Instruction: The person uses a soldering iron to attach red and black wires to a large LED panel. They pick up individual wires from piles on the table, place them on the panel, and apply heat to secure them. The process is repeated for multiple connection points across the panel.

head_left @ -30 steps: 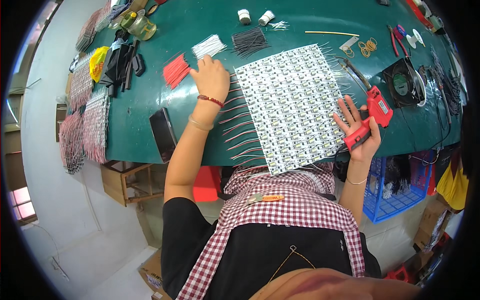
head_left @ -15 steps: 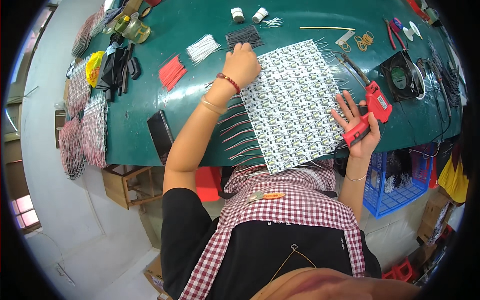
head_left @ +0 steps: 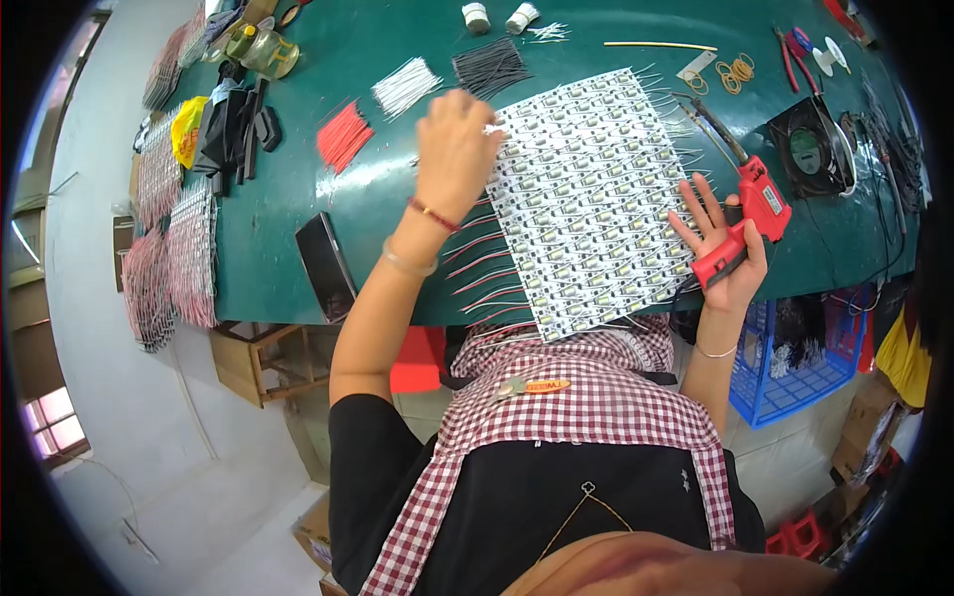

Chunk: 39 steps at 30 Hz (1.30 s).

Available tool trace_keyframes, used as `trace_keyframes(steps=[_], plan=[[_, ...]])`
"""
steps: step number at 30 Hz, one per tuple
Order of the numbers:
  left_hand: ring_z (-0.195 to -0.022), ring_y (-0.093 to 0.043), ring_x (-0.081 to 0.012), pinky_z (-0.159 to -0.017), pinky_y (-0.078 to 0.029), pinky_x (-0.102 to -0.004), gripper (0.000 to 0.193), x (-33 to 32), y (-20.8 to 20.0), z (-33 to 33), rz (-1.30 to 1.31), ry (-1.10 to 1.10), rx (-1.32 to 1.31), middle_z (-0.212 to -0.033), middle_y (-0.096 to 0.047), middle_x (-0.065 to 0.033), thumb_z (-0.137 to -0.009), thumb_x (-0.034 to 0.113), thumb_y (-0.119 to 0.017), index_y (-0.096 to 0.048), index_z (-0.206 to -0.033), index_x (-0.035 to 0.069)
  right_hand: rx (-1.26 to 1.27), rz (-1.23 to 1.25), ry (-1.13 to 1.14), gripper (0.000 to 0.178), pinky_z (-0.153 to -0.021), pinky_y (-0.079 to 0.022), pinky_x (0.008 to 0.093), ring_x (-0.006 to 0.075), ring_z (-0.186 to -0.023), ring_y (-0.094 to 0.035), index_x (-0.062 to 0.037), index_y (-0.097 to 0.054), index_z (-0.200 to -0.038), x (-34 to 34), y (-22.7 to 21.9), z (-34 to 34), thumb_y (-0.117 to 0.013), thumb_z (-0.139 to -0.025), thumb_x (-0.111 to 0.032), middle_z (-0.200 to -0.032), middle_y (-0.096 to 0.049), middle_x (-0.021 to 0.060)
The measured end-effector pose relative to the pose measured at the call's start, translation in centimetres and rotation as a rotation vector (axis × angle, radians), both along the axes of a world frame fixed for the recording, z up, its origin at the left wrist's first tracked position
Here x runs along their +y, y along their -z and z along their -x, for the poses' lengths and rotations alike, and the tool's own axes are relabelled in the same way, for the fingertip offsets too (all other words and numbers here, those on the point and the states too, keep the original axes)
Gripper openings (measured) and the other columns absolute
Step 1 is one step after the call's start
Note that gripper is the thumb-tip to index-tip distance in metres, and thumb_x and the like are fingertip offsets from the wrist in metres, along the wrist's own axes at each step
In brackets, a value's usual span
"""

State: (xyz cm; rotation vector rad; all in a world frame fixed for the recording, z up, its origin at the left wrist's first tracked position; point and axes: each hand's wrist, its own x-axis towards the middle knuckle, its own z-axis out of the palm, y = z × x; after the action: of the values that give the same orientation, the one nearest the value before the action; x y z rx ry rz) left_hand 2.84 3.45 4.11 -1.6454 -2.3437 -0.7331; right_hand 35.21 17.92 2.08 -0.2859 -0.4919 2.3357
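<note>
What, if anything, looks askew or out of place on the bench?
Two mild things: the white circuit-board panel sits askew to the green table, its near corner seemingly past the edge; and short white pieces lie loose beside two white bundles. No spill or obvious damage shows.

Beyond the board, open bench reaches the yellow stick; the red soldering gun blocks the board's right.

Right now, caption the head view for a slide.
Right hand holding soldering gun, left hand at edge of circuit boards.
</note>
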Motion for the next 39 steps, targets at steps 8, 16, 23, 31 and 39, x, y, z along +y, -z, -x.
trace_keyframes(steps=[8,16,23,31,39], plan=[[-0.094,-0.051,-0.0293,-0.078,-0.041,-0.0415,0.009,2.2,1.7,0.3,0.198,0.103,-0.118,-0.094,-0.055,-0.0084,-0.078,0.012,-0.067,-0.062,-0.081,0.005,-0.012,-0.005,0.022,0.031,-0.108,-0.023,0.0685,0.0486,-0.140,-0.021,-0.0015,-0.053,-0.115,-0.4,-0.3,0.2,-0.056,-0.092,-0.022,-0.144,-0.030,0.0359],[-0.095,-0.051,-0.0292,-0.077,-0.038,-0.0424,0.010,-3.5,2.5,0.1,0.167,-0.300,0.035,-0.097,-0.055,-0.0084,-0.077,0.012,-0.068,-0.059,-0.078,0.006,-0.009,-0.012,0.004,0.032,-0.108,-0.022,0.0683,0.0484,-0.140,-0.021,-0.0015,-0.053,-0.116,-0.4,-0.2,0.2,-0.055,-0.092,-0.023,-0.144,-0.031,0.0357],[-0.099,-0.050,-0.0297,-0.081,-0.040,-0.0413,0.016,0.6,0.8,-1.8,0.130,0.050,-0.158,-0.103,-0.052,-0.0085,-0.075,0.017,-0.074,-0.063,-0.081,0.006,0.001,-0.014,0.009,0.032,-0.108,-0.022,0.0681,0.0484,-0.140,-0.021,-0.0016,-0.053,-0.116,-0.4,-0.1,0.0,-0.055,-0.092,-0.023,-0.144,-0.030,0.0362],[-0.095,-0.050,-0.0284,-0.078,-0.039,-0.0414,0.008,-0.8,1.2,-1.9,0.034,-0.079,0.008,-0.101,-0.055,-0.0079,-0.076,0.010,-0.067,-0.060,-0.075,0.005,-0.002,-0.023,0.038,0.032,-0.108,-0.022,0.0684,0.0485,-0.140,-0.020,-0.0013,-0.052,-0.117,-0.4,0.1,0.0,-0.054,-0.093,-0.022,-0.144,-0.030,0.0369],[-0.096,-0.050,-0.0287,-0.080,-0.038,-0.0413,0.011,-3.9,1.1,-2.8,-0.016,-0.288,0.029,-0.099,-0.054,-0.0076,-0.076,0.013,-0.070,-0.061,-0.078,0.007,-0.004,-0.036,0.023,0.032,-0.109,-0.021,0.0680,0.0487,-0.141,-0.020,-0.0017,-0.051,-0.117,-0.5,-0.1,-0.1,-0.053,-0.093,-0.023,-0.144,-0.030,0.0372]])
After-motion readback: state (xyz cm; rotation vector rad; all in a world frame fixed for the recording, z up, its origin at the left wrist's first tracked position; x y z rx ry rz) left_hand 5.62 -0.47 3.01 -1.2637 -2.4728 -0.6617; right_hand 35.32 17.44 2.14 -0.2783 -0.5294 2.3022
